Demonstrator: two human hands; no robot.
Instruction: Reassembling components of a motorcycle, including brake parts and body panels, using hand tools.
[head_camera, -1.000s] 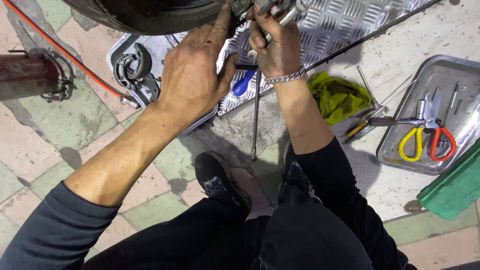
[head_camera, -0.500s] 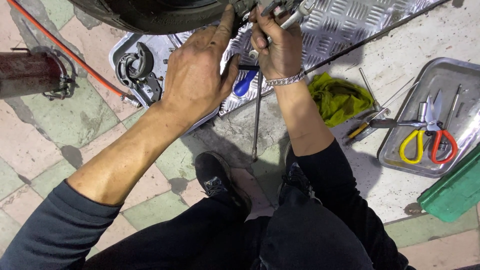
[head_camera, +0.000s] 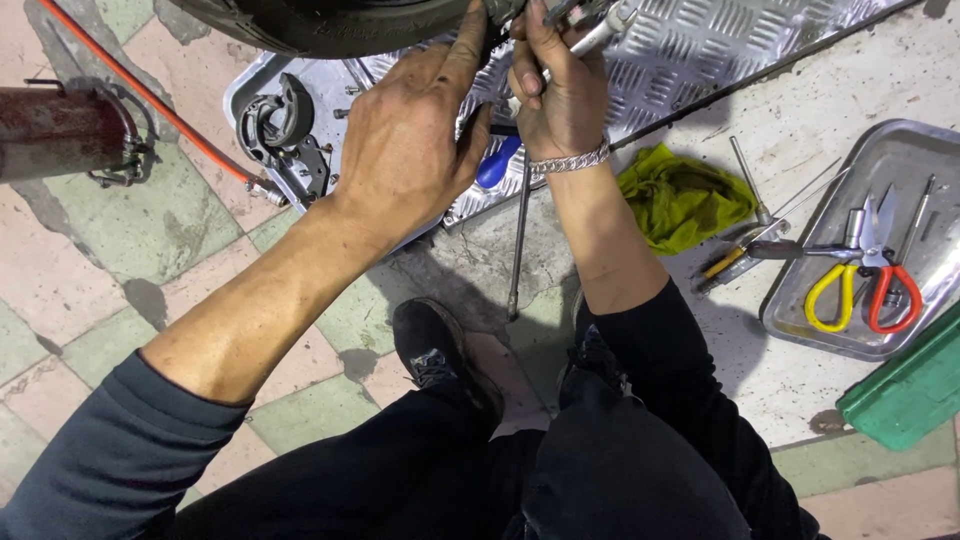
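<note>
Black tyre, L hand on it

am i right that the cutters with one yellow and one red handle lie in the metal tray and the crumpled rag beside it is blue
Not quite. The head view shows the rag is yellow-green, not blue. The cutters with one yellow and one red handle do lie in the metal tray.

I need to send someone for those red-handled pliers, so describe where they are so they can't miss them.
Look right of the person's knees for the shiny metal tray on the concrete. Two pliers lie in it side by side. Take the red-handled pair, nearer the green box; its neighbour has yellow handles.
</note>
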